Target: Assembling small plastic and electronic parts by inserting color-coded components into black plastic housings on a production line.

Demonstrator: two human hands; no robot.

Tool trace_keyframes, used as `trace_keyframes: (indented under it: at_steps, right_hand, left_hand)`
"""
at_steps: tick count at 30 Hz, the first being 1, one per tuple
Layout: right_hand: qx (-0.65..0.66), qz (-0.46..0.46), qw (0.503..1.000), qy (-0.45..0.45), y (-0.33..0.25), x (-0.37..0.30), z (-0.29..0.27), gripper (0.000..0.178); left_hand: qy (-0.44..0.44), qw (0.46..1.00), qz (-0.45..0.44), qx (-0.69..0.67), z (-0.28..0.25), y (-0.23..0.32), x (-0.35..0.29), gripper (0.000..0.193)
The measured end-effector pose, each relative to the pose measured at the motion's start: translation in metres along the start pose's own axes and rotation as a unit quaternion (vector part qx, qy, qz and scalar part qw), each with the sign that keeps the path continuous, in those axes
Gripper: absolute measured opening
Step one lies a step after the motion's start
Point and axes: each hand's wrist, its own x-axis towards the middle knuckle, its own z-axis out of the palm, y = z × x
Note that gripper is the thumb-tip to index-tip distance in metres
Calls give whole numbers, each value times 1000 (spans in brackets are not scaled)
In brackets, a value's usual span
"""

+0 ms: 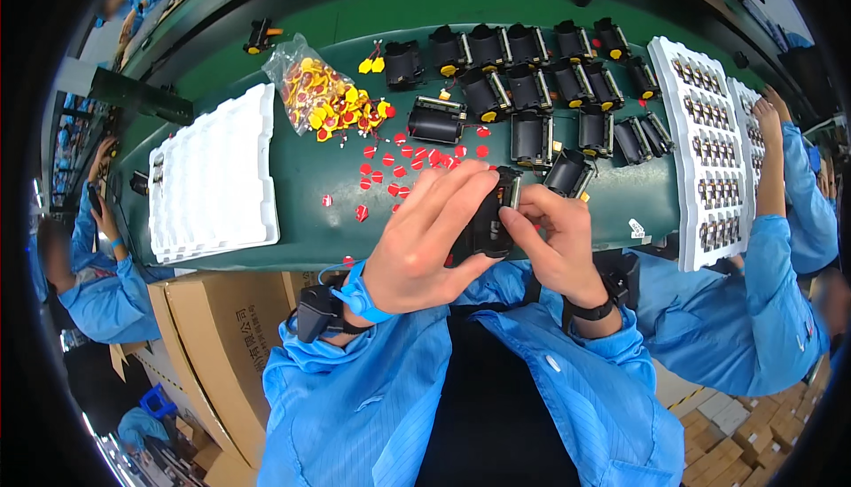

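Note:
In front of my chest I hold a black plastic housing (pixel 490 224) with a silvery strip along one side. My left hand (pixel 417 243) is wrapped round its left side, the fingers over the top and the thumb beneath. The thumb and fingers of my right hand (pixel 560 239) pinch at its right edge; any small part between them is hidden. Just beyond my hands lie scattered red round stickers (pixel 417 164). A similar black housing (pixel 437 121) rests past them, and another housing (pixel 569 173) lies beyond my right hand.
Several rows of black housings (pixel 530 88) cover the far right of the green table (pixel 306 208). A clear bag (pixel 306 84) spills yellow-and-red discs. White trays stand left (pixel 213 177) and right (pixel 687 124), the right one filled with small parts. Co-workers flank the table; a cardboard box (pixel 222 327) stands below left.

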Motion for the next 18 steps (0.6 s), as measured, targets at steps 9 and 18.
trace_keyframes:
  at_steps: [9, 18]
  right_hand:
    - [-109, -152, 982, 16, -16, -1, 2, 17]
    - [-201, -192, 960, 24, -25, -7, 12, 23]
  left_hand:
    - [21, 987, -136, -85, 3, 6, 6, 43]
    - [36, 983, -147, -107, 6, 9, 6, 31]
